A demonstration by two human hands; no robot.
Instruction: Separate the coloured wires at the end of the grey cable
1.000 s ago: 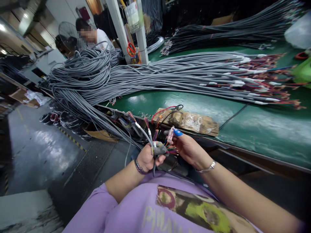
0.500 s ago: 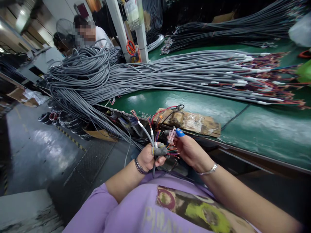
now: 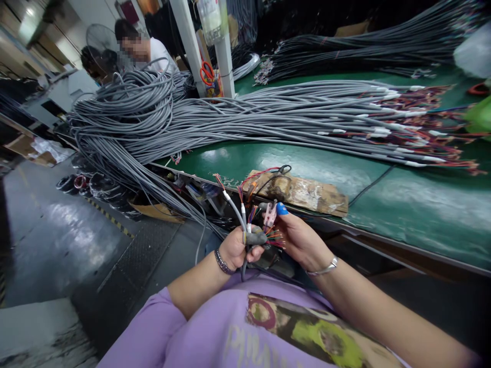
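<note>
The cables [image 3: 268, 112] wear smooth, matt grey plastic sheaths. The bench [image 3: 402, 204] top is a glossy green sheet; the block [image 3: 303, 191] on it is rough, worn wood. The bracelet [image 3: 324, 268] is shiny metal, the shirt [image 3: 199, 332] soft cloth.

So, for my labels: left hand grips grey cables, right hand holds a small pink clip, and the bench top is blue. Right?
Not quite: the bench top is green, not blue, as the head view shows. The left hand does grip the grey cables, and the right hand holds the pink clip.
</note>
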